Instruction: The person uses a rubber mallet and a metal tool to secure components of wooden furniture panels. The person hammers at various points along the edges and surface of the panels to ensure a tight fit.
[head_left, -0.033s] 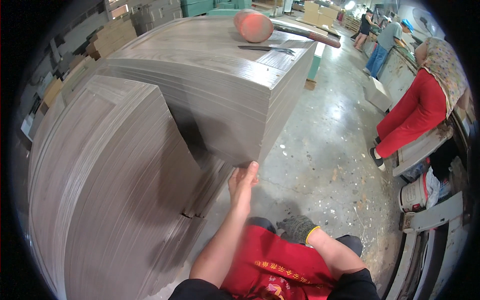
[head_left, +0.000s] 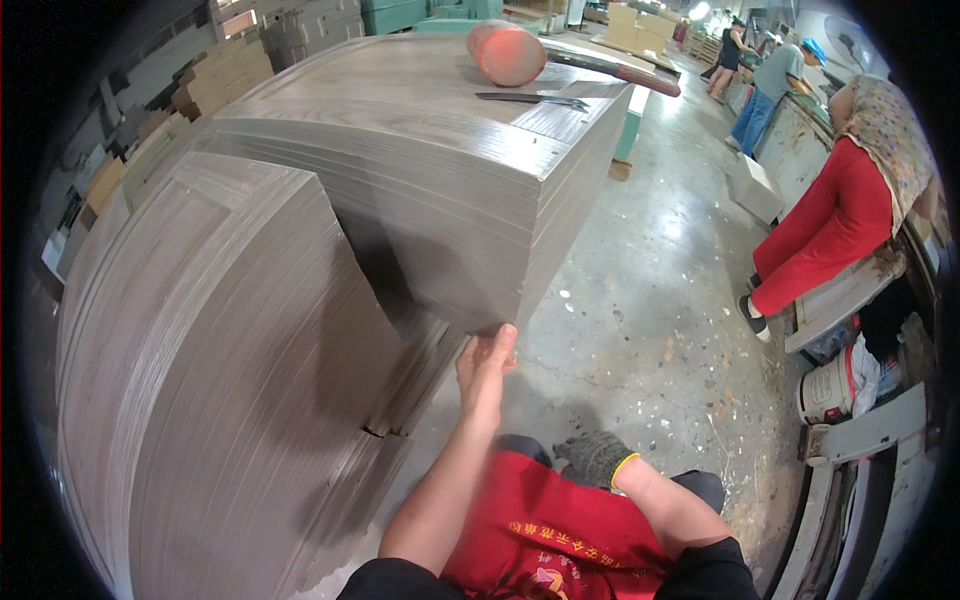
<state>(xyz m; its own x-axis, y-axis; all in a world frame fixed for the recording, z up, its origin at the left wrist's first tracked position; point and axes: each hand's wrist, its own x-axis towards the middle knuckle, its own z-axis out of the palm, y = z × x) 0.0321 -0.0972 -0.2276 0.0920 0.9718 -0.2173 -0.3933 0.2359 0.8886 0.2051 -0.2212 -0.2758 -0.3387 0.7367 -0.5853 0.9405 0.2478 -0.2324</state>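
- So the left hand (head_left: 486,368) is reaching up with bare fingers stretched out, fingertips touching the bottom near corner of the tall stack of grey wood-grain sheets (head_left: 440,170); it's pressing there, not wrapped around anything.
- The right hand (head_left: 594,457) is wearing a dark knit glove with a yellow cuff and resting curled on the red apron (head_left: 560,530), holding nothing as far as I can see.
- A second, lower stack of sheets (head_left: 220,400) is sitting just left of the tall one, with a few loose sheets fanning out of the gap between them.
- A reddish roll (head_left: 507,52), a long blade (head_left: 535,99) and a dark stick with a red grip (head_left: 625,72) are lying at the far edge of the tall stack's top.
- No bins with visible contents; a white bucket (head_left: 830,385) is standing by the right wall, insides hidden.
- The concrete floor (head_left: 650,290) is speckled and running open to the right of the stacks, with a person in red (head_left: 835,230) bending at a bench there.
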